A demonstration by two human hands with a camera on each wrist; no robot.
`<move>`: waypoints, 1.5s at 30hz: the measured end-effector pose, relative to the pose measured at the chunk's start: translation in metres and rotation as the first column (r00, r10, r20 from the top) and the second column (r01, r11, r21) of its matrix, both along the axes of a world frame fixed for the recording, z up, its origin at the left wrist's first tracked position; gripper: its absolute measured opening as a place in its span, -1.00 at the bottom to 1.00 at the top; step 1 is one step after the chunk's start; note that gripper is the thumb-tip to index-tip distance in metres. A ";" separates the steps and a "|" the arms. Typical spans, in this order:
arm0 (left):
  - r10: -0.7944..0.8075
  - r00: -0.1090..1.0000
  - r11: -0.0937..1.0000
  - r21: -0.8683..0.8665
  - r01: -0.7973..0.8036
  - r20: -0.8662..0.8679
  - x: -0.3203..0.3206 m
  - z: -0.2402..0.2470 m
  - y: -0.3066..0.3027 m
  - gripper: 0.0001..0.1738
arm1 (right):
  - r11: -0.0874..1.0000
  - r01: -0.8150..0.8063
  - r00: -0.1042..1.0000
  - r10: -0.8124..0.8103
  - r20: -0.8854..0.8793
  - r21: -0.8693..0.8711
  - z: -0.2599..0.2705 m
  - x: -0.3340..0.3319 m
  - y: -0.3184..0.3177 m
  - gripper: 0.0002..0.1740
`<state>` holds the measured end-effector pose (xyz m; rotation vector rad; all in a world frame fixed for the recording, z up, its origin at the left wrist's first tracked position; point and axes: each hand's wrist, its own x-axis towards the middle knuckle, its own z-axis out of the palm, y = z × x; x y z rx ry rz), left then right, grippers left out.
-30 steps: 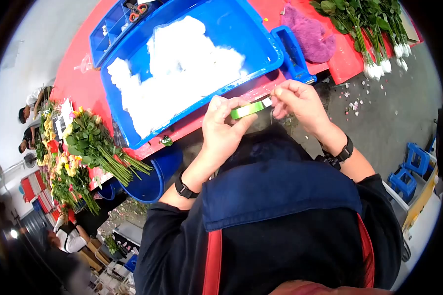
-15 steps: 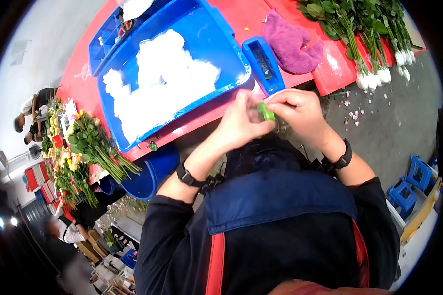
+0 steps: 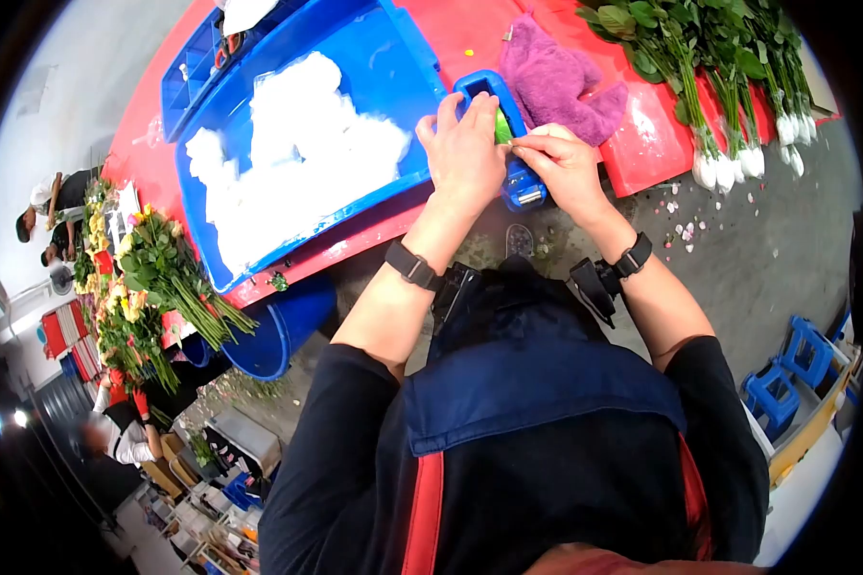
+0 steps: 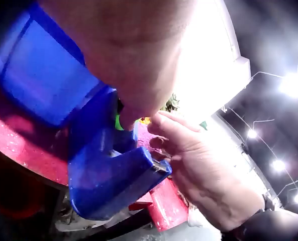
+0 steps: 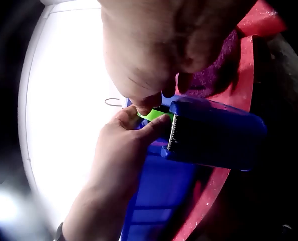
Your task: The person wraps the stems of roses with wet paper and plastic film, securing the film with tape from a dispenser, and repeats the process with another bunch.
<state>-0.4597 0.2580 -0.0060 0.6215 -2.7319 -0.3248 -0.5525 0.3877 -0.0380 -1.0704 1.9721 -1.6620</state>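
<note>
Left hand (image 3: 465,144): on top of the dispenser (image 3: 525,187), fingers slightly spread and curled, thumb and fingertips against the green tape (image 3: 501,126).
Right hand (image 3: 561,161): touching the left hand, thumb and forefinger pinched on the green tape, other fingers tucked under.
Green tape: between both hands, in the open top of the dispenser; close to the toothed blade in the right wrist view.
Dispenser: blue, at the near edge of the red table (image 3: 642,144), between tray and cloth.
Tray (image 3: 393,48): blue, left of the dispenser, holding white fluffy stuff.
Cloth (image 3: 556,77): purple, crumpled, just right of the dispenser.
Flowers (image 3: 729,67): green stems with white-wrapped ends, far right on the table.
Bucket (image 3: 278,331): blue, below the table edge, left.
</note>
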 end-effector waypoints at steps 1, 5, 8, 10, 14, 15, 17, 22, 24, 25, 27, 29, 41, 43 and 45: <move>-0.003 1.000 0.999 -0.032 0.003 0.010 -0.001 -0.001 0.000 -0.34 | 1.000 0.002 0.999 -0.002 0.034 -0.004 0.000 0.001 -0.001 -0.88; -0.008 0.993 0.995 -0.095 0.019 0.115 -0.005 0.000 0.001 -0.37 | 1.000 -0.008 0.998 0.009 0.062 -0.018 -0.005 0.002 0.001 -0.89; -0.072 0.985 0.997 -0.031 0.078 0.154 -0.002 0.007 -0.004 -0.38 | 1.000 -0.016 0.999 0.016 -0.041 0.012 0.000 0.004 0.005 -0.89; -0.103 0.989 0.994 -0.026 0.107 0.105 0.003 0.007 -0.008 -0.35 | 0.999 -0.032 0.986 0.033 -0.165 0.009 0.004 0.004 0.009 -0.89; -0.110 0.994 0.993 0.032 0.111 -0.013 0.010 0.006 0.000 -0.30 | 0.997 -0.065 0.941 0.076 -0.328 0.046 0.014 0.006 0.027 -0.90; -0.112 0.992 0.992 0.043 0.115 -0.050 0.013 0.006 0.003 -0.30 | 0.995 -0.084 0.932 0.097 -0.350 0.053 0.017 0.009 0.034 -0.90; -0.131 0.980 0.989 0.050 0.140 -0.148 0.023 0.007 0.008 -0.36 | 0.990 -0.124 0.910 0.142 -0.389 0.072 0.024 0.017 0.050 -0.89; -0.178 0.929 0.959 0.153 0.237 -0.325 0.067 -0.014 0.026 -0.57 | 0.984 -0.106 0.929 0.150 -0.338 0.145 0.012 0.029 0.066 -0.89; 0.011 0.999 0.834 0.552 0.015 -0.044 0.083 -0.024 0.044 -0.64 | 0.989 -0.117 0.949 0.137 -0.285 0.088 -0.005 0.029 0.060 -0.92; 0.018 0.995 0.798 0.598 -0.072 0.095 0.085 -0.030 0.049 -0.45 | 0.991 -0.118 0.957 0.130 -0.260 0.061 -0.013 0.031 0.059 -0.93; 0.065 0.989 0.877 0.465 -0.120 0.132 0.081 -0.047 0.056 -0.15 | 0.970 -0.172 0.959 0.204 -0.196 0.170 -0.029 0.044 0.065 -0.93; 0.054 0.987 0.867 0.483 -0.122 0.152 0.062 -0.043 0.056 -0.02 | 0.959 -0.158 0.983 0.176 -0.059 0.236 -0.035 0.044 0.074 -0.90; 0.053 0.987 0.754 0.642 -0.139 0.152 0.037 -0.052 0.031 -0.05 | 0.466 0.134 0.933 0.239 -0.270 0.874 -0.054 -0.016 0.182 -0.32; 0.056 0.994 0.804 0.586 -0.100 0.092 0.041 -0.063 0.031 -0.12 | 0.485 0.178 0.940 0.173 -0.293 0.856 -0.071 -0.035 0.200 -0.60; -0.079 0.965 0.721 0.682 -0.118 0.251 0.056 -0.055 0.021 -0.10 | 0.507 0.214 0.960 0.048 -0.275 0.835 -0.035 -0.027 0.170 -0.77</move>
